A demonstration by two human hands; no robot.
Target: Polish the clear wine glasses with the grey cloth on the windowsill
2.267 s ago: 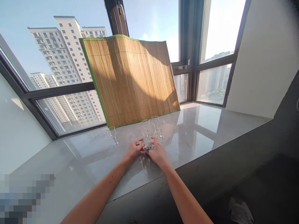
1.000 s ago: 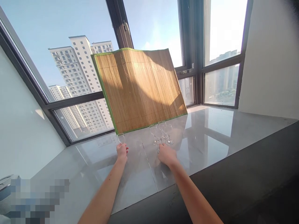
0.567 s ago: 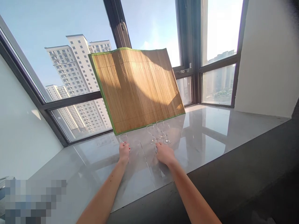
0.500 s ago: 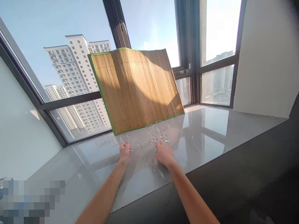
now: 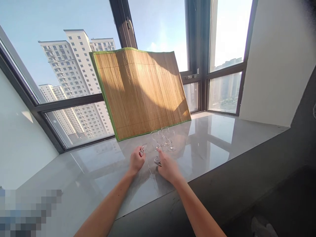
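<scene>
Head view. Holding a tipped glass in the left hand, with fingers curled snugly round its narrow end and the wide mouth facing 3 o'clock. Gripping a second glass in the right hand, with fingers bent in around its stem and its foot peeking out at 9 o'clock. Hard to tell its cup from the cups behind. Just a small gap between the two hands, partly taken up by the tipped glass.

Standing upright at 12 o'clock, just past the right hand: a left glass, a back glass and a right glass. All bunched near one another, and too see-through to tell if touching.

Under it all, a shiny stone ledge. Slanting from 7 o'clock up to 3 o'clock, its front edge, passing below both arms and lying closer to the right hand than to the left hand. Plenty of open stone for moving at 3 o'clock, and more at 9 o'clock.

Leaning at 12 o'clock, close behind the glasses, a big straw mat with green trim. Past that, windows and tall buildings. At 2 o'clock, a pale wall.
</scene>
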